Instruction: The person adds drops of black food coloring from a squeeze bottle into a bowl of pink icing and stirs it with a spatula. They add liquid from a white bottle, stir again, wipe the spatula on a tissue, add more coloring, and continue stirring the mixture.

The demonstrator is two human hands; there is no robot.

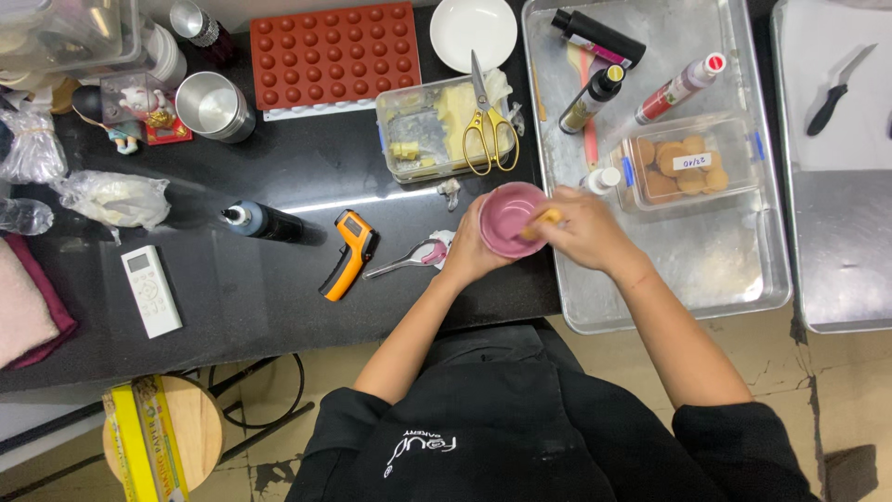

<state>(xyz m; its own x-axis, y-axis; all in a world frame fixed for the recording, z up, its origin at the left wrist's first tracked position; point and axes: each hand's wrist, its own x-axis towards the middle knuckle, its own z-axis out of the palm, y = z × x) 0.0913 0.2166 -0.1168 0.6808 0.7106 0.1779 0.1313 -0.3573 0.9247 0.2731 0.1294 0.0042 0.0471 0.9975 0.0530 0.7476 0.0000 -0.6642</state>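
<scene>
1. My left hand [467, 249] cups a small pink bowl [508, 217] from the side, fingers curled around its wall, lifted just over the edge of the black counter [232, 279].
2. My right hand [585, 231] is closed around a yellow-handled tool [544, 219]; its tip sits inside the bowl. I cannot tell what kind of tool.
3. The bowl sits between the counter and a big metal tray [734, 260].
4. Near the left hand: a pink-handled scoop [413, 258] and an orange thermometer gun [348, 253].
5. Behind the bowl: a plastic tub [446, 130] with gold scissors [488, 121] across it.
</scene>
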